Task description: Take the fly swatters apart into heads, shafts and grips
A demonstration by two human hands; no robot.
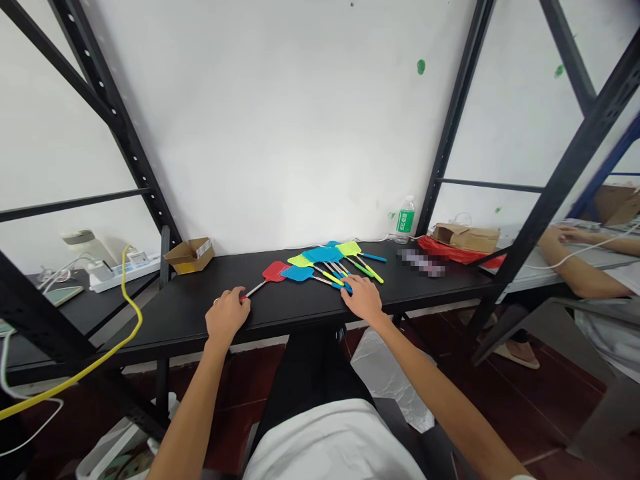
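Note:
On the black table lies a red fly swatter [275, 271], its head pointing away to the right. My left hand [227, 316] is closed around its handle end near the front edge. To the right, a blue fly swatter [299, 273] lies with its head toward the red one. My right hand [363, 299] is closed over blue handle ends, and its fingers seem to grip this swatter's handle. Behind it spreads a pile of several blue and yellow-green fly swatters [323, 254], overlapping, with handles toward the right front.
A small open cardboard box [190, 255] stands at the table's left. At the back right are a water bottle [405, 219], a blurred-out item [423, 262] and a brown box [465, 237] on red plastic. Black metal posts [457, 107] frame the table. A yellow cable [133, 313] hangs at left; another person sits at right.

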